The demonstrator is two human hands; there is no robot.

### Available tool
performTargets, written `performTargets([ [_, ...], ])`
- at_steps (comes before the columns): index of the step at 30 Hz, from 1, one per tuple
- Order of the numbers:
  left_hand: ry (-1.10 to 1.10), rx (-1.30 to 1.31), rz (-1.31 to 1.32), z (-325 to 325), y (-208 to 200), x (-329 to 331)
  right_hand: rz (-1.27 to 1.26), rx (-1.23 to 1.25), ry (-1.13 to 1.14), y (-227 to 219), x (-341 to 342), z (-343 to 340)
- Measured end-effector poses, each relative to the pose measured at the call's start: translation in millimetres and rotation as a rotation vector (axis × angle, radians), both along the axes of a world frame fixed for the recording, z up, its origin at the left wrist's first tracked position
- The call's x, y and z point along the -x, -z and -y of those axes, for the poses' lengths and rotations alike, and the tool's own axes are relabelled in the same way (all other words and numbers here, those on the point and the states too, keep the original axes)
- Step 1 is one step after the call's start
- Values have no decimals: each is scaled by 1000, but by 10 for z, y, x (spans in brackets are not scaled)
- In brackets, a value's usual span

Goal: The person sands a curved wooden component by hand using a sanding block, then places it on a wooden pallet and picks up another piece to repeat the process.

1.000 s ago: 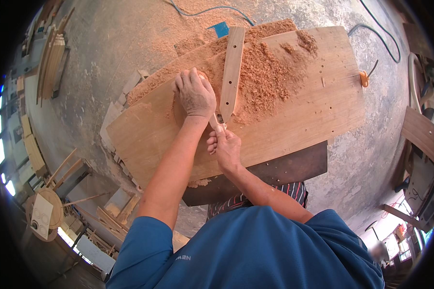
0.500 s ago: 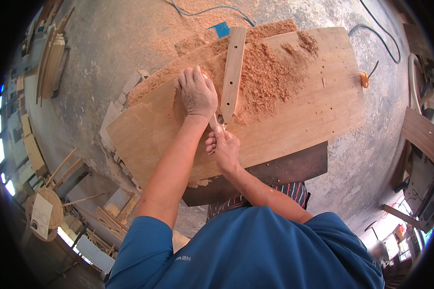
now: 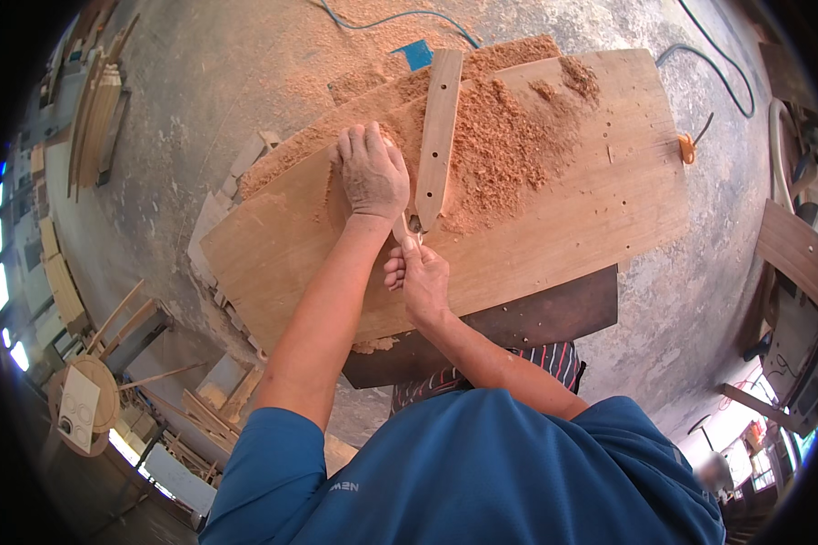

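Note:
A pale wooden workpiece [image 3: 401, 229] lies mostly hidden beneath my hands, so its full shape cannot be told. My left hand [image 3: 373, 173] is closed over its upper part, with fingers curled at the far side. Lower down, my right hand [image 3: 420, 280] pinches the near end between thumb and fingers, the other fingers curled in. Just beyond the right thumb sits a small dark metal part [image 3: 415, 223], beside the pointed tip of a wooden strip [image 3: 436, 150] with several dark holes. Both hands are above a broad wooden board [image 3: 554, 236].
Reddish shavings [image 3: 509, 150] are heaped right of the strip and along the board's far edge. An orange clamp-like piece [image 3: 687, 150] sits at the right edge. Cables [image 3: 723, 77] cross the concrete floor. Stacked timber [image 3: 100, 118] stands left, and a round stool [image 3: 89, 400] lower left.
Hardly anything differs. My right hand has shifted very slightly to the left and the strip has tilted a trace; both hands keep their hold.

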State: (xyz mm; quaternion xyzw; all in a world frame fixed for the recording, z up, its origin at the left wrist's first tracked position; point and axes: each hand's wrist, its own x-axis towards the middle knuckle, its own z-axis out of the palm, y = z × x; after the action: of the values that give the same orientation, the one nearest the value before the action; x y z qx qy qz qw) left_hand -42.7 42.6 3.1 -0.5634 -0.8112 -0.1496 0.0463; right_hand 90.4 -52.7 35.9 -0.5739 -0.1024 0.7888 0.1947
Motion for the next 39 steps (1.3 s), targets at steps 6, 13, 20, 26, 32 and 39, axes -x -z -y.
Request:
performTargets([
  [6, 29, -7, 18, -24, -10, 13, -7, 17, 11, 7, 26, 9],
  [13, 34, -12, 2, -13, 2, 16, -17, 9, 10, 8, 32, 24],
  [20, 41, 18, 15, -20, -32, 4, -32, -17, 20, 67, 31, 71],
  [26, 47, -13, -18, -1, -5, 41, -42, -68, 9, 80, 58, 72],
  [32, -147, 42, -93, 511, 27, 338, -102, -97, -121, 182, 198, 350],
  [39, -619, 141, -24, 1769, 220, 148, -120, -85, -461, 240, -229, 820],
])
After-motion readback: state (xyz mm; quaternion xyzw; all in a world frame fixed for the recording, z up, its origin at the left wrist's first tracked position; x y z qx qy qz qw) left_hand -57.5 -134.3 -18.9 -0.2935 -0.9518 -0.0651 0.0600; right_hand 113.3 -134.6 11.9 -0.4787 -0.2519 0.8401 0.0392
